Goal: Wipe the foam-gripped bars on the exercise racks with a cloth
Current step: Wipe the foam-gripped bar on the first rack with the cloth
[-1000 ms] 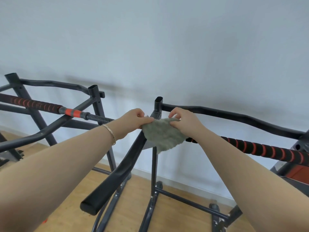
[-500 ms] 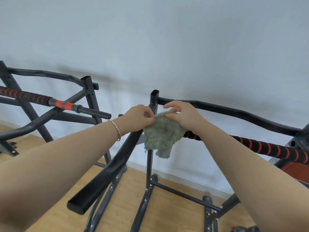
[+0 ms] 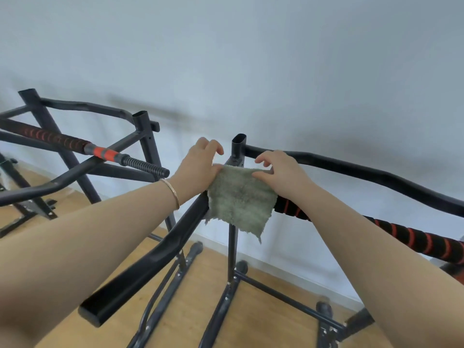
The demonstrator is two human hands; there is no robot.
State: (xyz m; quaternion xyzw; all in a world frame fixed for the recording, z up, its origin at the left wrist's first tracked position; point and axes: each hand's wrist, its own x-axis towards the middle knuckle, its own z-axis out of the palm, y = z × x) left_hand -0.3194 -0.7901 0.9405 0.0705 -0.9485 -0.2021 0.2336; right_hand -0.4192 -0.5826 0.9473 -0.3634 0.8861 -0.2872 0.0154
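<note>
**Cloth held taut over the bar's near end**

The foam-gripped bar [image 3: 421,239] has its near end hidden behind the cloth [image 3: 238,199]; the right forearm crosses it and the frame edge cuts off its far end. The left hand [image 3: 200,169], thumb out of sight, grips the cloth's upper left corner. The right hand [image 3: 281,174] pinches the upper right edge. The cloth hangs between and below both hands.

Pale grey wall [image 3: 251,59] is rising evenly lit; below it, white skirting board [image 3: 276,268] is meeting light wooden floor [image 3: 195,310].
</note>
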